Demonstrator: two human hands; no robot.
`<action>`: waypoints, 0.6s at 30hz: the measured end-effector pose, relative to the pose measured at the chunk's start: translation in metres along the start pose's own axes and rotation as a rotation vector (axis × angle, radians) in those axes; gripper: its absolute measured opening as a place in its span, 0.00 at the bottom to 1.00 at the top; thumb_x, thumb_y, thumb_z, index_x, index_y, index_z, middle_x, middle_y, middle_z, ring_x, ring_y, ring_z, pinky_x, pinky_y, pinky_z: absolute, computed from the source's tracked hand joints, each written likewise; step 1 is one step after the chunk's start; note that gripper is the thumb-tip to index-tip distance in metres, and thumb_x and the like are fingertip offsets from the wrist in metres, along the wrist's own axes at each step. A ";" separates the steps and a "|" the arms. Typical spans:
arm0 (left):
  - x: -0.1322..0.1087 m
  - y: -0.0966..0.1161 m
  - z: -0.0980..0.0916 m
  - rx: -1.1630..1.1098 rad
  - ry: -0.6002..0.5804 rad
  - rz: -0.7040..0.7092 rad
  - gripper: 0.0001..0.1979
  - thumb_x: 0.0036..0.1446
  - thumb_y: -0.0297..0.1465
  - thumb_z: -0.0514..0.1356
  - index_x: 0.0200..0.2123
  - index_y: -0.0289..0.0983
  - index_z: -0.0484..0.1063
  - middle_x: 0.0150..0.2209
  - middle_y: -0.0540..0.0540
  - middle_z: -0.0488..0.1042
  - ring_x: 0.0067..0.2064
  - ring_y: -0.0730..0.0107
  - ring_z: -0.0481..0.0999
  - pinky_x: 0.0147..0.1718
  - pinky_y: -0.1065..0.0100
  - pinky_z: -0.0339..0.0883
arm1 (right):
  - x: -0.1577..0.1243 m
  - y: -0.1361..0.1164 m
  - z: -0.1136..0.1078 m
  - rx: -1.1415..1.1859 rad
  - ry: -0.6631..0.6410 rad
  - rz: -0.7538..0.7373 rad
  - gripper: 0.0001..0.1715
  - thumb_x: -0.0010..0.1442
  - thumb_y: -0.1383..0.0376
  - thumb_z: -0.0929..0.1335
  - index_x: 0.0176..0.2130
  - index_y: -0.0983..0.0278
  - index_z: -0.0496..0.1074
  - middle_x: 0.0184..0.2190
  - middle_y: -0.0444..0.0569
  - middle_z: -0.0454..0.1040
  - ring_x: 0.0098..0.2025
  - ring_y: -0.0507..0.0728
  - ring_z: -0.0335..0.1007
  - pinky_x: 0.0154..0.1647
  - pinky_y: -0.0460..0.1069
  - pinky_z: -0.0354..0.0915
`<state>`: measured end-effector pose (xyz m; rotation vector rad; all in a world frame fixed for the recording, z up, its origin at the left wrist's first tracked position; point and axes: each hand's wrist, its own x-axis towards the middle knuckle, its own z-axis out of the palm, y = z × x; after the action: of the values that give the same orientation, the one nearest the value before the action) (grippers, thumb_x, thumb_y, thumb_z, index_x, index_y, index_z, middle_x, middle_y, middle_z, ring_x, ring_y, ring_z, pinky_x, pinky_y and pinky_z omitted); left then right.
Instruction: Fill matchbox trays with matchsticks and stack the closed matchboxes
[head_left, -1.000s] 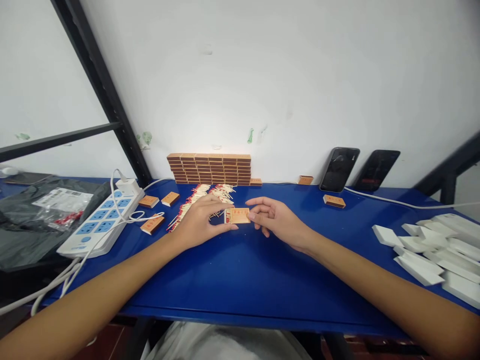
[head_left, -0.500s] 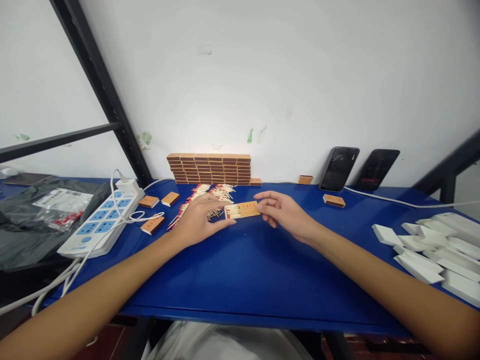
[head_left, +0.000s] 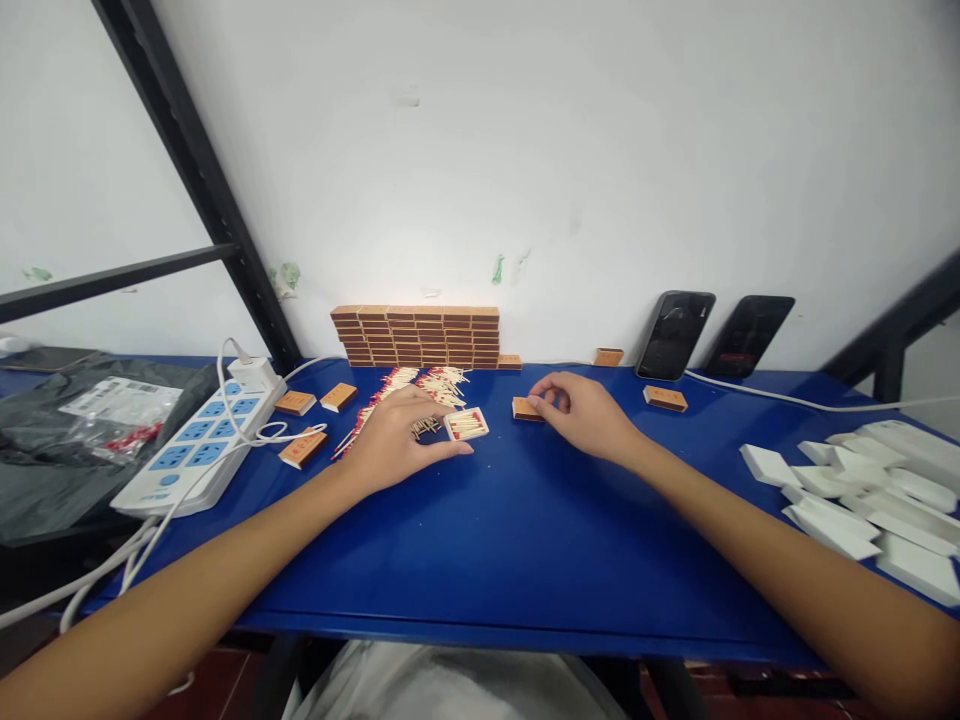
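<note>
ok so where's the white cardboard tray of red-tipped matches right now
Head view, just left of centre on the blue table: the white cardboard tray is pinched in the left hand, loose matches behind, orange matchbox sleeve in the right hand beside it.

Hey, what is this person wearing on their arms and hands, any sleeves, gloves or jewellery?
Nothing that shows. The left hand and the right hand are bare, with no gloves, rings, watch or wristbands visible, and no sleeves reach into view up to the picture's lower edge.
</note>
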<state>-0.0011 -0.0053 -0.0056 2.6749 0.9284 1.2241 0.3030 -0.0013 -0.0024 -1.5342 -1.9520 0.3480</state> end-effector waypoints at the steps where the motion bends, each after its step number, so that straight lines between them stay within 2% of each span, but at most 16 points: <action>1: 0.000 0.001 0.000 -0.002 0.004 0.008 0.20 0.53 0.46 0.73 0.44 0.40 0.83 0.39 0.44 0.82 0.42 0.60 0.79 0.43 0.58 0.74 | -0.003 -0.008 0.001 0.087 -0.074 -0.003 0.16 0.65 0.53 0.68 0.39 0.62 0.78 0.32 0.49 0.78 0.31 0.55 0.68 0.32 0.50 0.65; 4: 0.001 0.004 0.000 -0.010 0.008 0.040 0.21 0.51 0.46 0.74 0.43 0.39 0.83 0.37 0.44 0.82 0.40 0.60 0.79 0.42 0.60 0.73 | -0.015 -0.032 0.009 0.411 -0.362 0.045 0.22 0.66 0.47 0.69 0.43 0.63 0.77 0.35 0.51 0.80 0.28 0.53 0.69 0.27 0.49 0.67; 7: 0.000 0.004 0.001 -0.009 -0.009 0.064 0.23 0.51 0.48 0.74 0.43 0.39 0.82 0.36 0.44 0.81 0.38 0.61 0.79 0.39 0.60 0.72 | -0.025 -0.047 0.019 0.645 -0.492 0.098 0.29 0.62 0.46 0.72 0.54 0.62 0.73 0.42 0.53 0.81 0.29 0.53 0.71 0.20 0.47 0.66; 9: -0.001 0.004 0.002 -0.004 -0.022 0.085 0.23 0.49 0.50 0.74 0.40 0.38 0.82 0.36 0.43 0.81 0.38 0.60 0.79 0.38 0.60 0.71 | -0.030 -0.052 0.024 0.723 -0.498 0.113 0.31 0.60 0.47 0.74 0.55 0.62 0.72 0.41 0.53 0.80 0.30 0.53 0.72 0.19 0.46 0.67; 12: -0.001 0.005 0.003 -0.032 -0.077 0.120 0.23 0.47 0.50 0.75 0.36 0.38 0.81 0.33 0.45 0.81 0.36 0.61 0.78 0.37 0.61 0.69 | -0.031 -0.054 0.025 0.731 -0.473 0.134 0.29 0.60 0.48 0.75 0.52 0.64 0.75 0.32 0.48 0.77 0.29 0.52 0.70 0.19 0.45 0.66; 14: -0.001 0.007 0.003 -0.081 -0.144 0.140 0.20 0.49 0.48 0.75 0.35 0.38 0.80 0.31 0.47 0.80 0.34 0.64 0.77 0.37 0.62 0.68 | -0.029 -0.051 0.024 0.681 -0.462 0.152 0.26 0.61 0.49 0.74 0.50 0.64 0.76 0.28 0.46 0.75 0.27 0.52 0.69 0.18 0.45 0.65; 18: 0.001 0.011 0.003 -0.161 -0.235 0.151 0.17 0.53 0.45 0.74 0.37 0.38 0.80 0.32 0.48 0.80 0.35 0.65 0.78 0.41 0.62 0.68 | -0.025 -0.043 0.026 0.491 -0.379 0.109 0.21 0.64 0.52 0.71 0.49 0.64 0.76 0.32 0.48 0.76 0.28 0.52 0.71 0.22 0.47 0.65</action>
<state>0.0066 -0.0129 -0.0042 2.7219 0.5799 0.9333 0.2571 -0.0327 -0.0060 -1.3128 -1.8609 1.1435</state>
